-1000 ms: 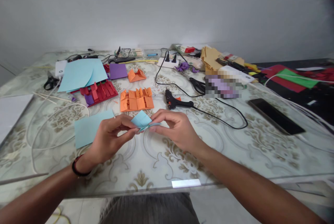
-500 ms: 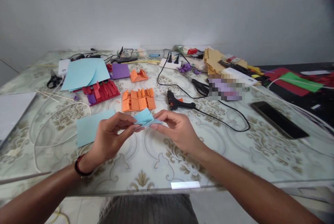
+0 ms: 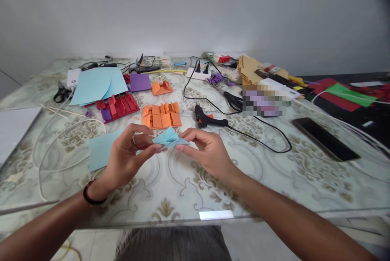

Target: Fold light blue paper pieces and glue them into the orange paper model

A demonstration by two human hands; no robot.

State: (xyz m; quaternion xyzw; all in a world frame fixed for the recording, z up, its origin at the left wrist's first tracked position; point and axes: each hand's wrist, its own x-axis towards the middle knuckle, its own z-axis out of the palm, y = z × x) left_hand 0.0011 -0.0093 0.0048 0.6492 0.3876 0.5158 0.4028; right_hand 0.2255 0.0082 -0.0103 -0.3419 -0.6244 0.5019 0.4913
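A folded piece of light blue paper (image 3: 168,136) is held above the table between both my hands. My left hand (image 3: 126,153) pinches its left edge low down with the thumb, the index finger raised off it. My right hand (image 3: 207,149) grips the right corner between thumb and fingers. Just beyond the paper lies a block of folded orange paper pieces (image 3: 161,115). Partly behind my left hand is a flat light blue sheet (image 3: 99,151).
A black glue gun (image 3: 210,119) with its cord lies right of the orange block. Red folded pieces (image 3: 120,106), blue sheets (image 3: 99,84), scissors (image 3: 61,92) and a white cable stand at left. At right are a phone (image 3: 326,138) and a power strip (image 3: 198,74) further back.
My left index finger has lifted off the blue paper, and more of its folded left side shows. The right hand keeps its grip, nearly still.
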